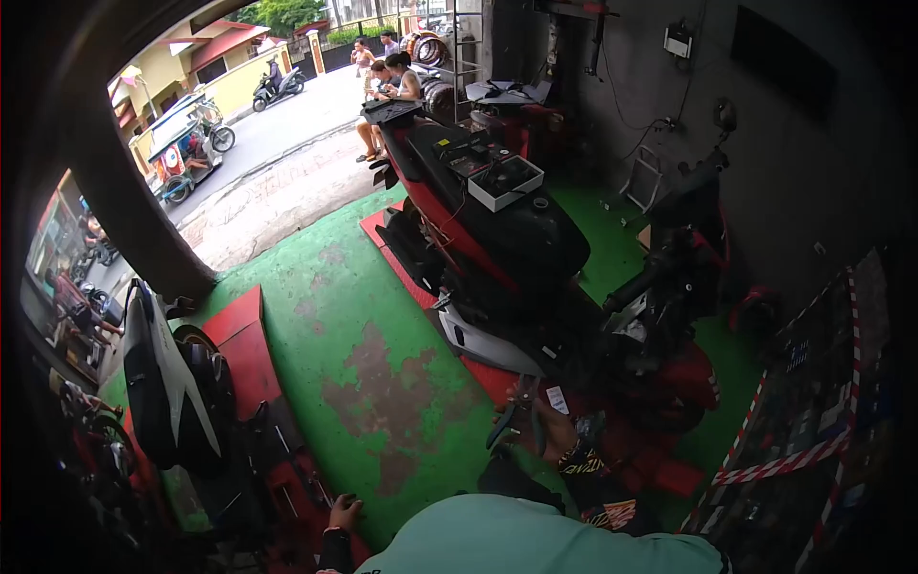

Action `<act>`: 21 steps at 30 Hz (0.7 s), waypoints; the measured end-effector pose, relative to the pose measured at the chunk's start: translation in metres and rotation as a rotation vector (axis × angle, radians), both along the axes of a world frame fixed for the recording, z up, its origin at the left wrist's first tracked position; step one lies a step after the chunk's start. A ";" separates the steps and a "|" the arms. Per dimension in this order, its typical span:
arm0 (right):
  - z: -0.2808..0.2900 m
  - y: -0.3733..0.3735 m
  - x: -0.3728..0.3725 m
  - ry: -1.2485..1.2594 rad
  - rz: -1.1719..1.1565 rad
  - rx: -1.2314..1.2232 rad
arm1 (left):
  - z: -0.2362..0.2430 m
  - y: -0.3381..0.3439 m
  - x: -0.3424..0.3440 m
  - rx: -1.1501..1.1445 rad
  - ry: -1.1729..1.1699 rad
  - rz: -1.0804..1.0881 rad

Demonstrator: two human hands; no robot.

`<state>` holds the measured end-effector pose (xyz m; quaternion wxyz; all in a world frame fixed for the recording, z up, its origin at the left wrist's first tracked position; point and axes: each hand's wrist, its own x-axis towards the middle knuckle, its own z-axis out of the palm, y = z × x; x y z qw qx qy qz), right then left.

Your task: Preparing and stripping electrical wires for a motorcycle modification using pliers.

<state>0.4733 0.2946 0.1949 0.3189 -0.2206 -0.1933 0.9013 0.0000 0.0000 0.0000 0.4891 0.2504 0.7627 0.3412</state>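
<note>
My right hand (553, 432) grips black-handled pliers (521, 402), jaws pointing up, beside the lower front of the black-and-red scooter (478, 249) on its red platform (411, 277). A white label (557, 400) is just past the tool. My left hand (346, 509) hangs low at the lower edge with loosely curled fingers apart, nothing visible in them, near another red platform (229, 316). On the scooter's seat lie an open white box (507, 196) and dark devices (459, 153).
A black-and-white scooter (167, 392) stands at left. At right are a display case (784, 440) with striped edging and a dark scooter (669, 287). A ladder (467, 53) stands by the doorway. Outside, several people (402, 86) gather near a road with a tricycle (186, 153).
</note>
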 end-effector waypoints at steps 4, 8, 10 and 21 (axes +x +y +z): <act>0.007 0.011 -0.040 0.351 -0.007 -0.093 | 0.064 0.093 -0.013 0.032 -0.048 -0.013; -0.019 0.072 -0.062 0.204 -0.083 -0.076 | 0.109 0.260 0.009 0.224 -0.050 -0.183; -0.035 0.099 -0.074 0.108 -0.149 -0.040 | 0.132 0.325 0.015 0.297 -0.069 -0.206; 0.070 0.279 -0.098 -0.640 -0.331 0.675 | 0.296 0.610 0.032 0.838 -0.016 -0.442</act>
